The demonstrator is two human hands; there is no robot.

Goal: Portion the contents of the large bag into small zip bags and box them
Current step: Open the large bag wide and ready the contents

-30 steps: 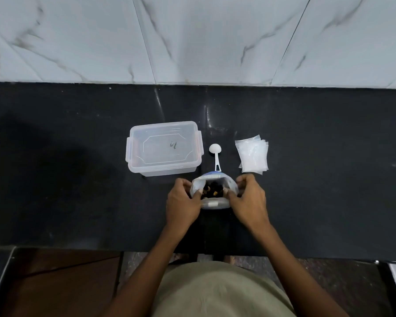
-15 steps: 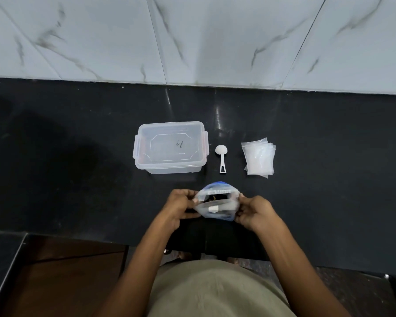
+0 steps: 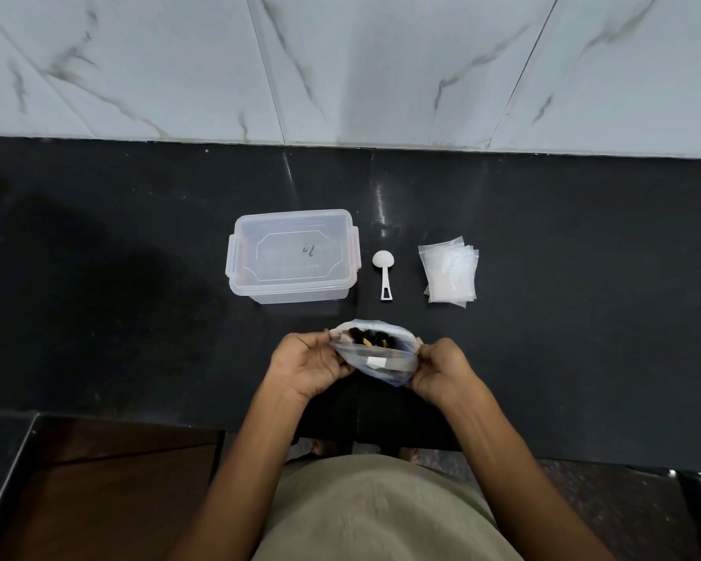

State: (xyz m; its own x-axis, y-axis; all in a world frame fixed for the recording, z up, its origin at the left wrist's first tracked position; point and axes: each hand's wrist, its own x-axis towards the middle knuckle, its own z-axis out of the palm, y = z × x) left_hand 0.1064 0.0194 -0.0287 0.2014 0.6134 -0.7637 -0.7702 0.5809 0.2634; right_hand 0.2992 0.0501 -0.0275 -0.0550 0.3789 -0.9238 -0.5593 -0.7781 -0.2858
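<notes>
The large clear bag [image 3: 381, 360] with a blue-tinted rim stands on the black counter close to me, its mouth pulled open. Dark and yellowish pieces show inside it. My left hand [image 3: 308, 368] pinches the bag's left edge and my right hand [image 3: 442, 372] pinches its right edge. Beyond the bag, a clear plastic box [image 3: 292, 257] with its lid on sits to the left. A white scoop [image 3: 383, 273] lies in the middle with its handle toward me. A stack of small zip bags [image 3: 450, 277] lies to the right.
The black counter [image 3: 563, 317] ends at a marble-tiled wall [image 3: 340, 66] behind. Its front edge runs just below my hands, with a brown cabinet front [image 3: 98, 479] lower left. My feet show under the counter edge.
The bag came back toward me, off the scoop's handle. Its mouth, nearly flat half a second ago, now gapes wider with the contents showing. Both hands stayed on its edges.
</notes>
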